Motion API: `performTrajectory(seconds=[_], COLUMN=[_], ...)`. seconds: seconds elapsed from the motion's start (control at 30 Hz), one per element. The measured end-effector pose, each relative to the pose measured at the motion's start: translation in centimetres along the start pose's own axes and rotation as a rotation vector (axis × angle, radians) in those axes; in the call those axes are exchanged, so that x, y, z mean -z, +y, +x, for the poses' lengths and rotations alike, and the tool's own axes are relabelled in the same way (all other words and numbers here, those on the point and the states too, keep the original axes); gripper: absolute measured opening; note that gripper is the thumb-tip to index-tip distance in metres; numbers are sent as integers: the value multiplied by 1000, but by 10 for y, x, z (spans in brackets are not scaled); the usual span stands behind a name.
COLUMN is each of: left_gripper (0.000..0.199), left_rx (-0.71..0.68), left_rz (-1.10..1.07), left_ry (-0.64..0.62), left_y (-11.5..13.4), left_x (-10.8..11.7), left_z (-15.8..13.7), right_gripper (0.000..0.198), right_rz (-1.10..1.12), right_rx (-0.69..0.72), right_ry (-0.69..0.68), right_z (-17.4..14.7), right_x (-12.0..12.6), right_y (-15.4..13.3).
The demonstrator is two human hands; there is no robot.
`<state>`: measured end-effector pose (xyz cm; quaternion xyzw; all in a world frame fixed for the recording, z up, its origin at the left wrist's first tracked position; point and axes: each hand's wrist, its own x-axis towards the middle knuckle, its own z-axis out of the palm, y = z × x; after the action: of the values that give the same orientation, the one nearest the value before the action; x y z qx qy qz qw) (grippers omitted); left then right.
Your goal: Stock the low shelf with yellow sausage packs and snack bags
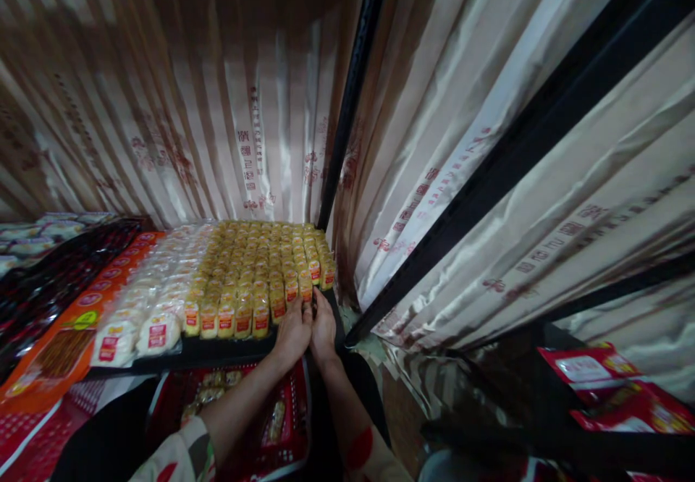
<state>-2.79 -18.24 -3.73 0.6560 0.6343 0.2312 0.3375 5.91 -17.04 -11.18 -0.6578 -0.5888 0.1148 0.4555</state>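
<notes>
My left hand [295, 331] and my right hand [323, 323] are close together at the shelf's front right, fingers bent inward. Between and just beyond the fingertips is a small yellow snack pack [305, 291] with a red label, and both hands seem closed on it; the fingers hide its lower part. Tight rows of similar yellow packs [244, 272] stand on the dark shelf [217, 352]. Below my forearms sits a red basket [293, 431] with a few more wrapped packs [209, 395] inside.
Left of the yellow rows lie white round packs [157, 333], a long orange bag [68, 355] and dark packages [54, 272]. Black posts [355, 91] and printed curtains [434, 106] bound the shelf. Red bags [589, 362] lie on a lower shelf at right.
</notes>
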Motion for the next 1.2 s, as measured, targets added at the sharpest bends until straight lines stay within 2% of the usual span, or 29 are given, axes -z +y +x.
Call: performTrajectory(seconds=[0.27, 0.47, 0.7, 1.0, 1.2], left_gripper=[44, 41, 41, 43, 43], left_rx=[91, 61, 6, 13, -10], left_rz=[-24, -30, -165, -263, -254], left_ry=[-28, -40, 13, 37, 60], left_y=[11, 14, 24, 24, 18], left_x=[5, 7, 0, -7, -12], left_z=[1, 2, 11, 24, 31], right_gripper=[51, 47, 47, 47, 49], right_rz=[-38, 20, 56, 33, 67], right_rx=[-69, -153, -123, -26, -23], right_ry=[-14, 19, 129, 208, 187], right_z=[6, 4, 16, 23, 23], right_x=[-8, -4, 2, -10, -9], right_y=[-1, -2, -1, 13, 11])
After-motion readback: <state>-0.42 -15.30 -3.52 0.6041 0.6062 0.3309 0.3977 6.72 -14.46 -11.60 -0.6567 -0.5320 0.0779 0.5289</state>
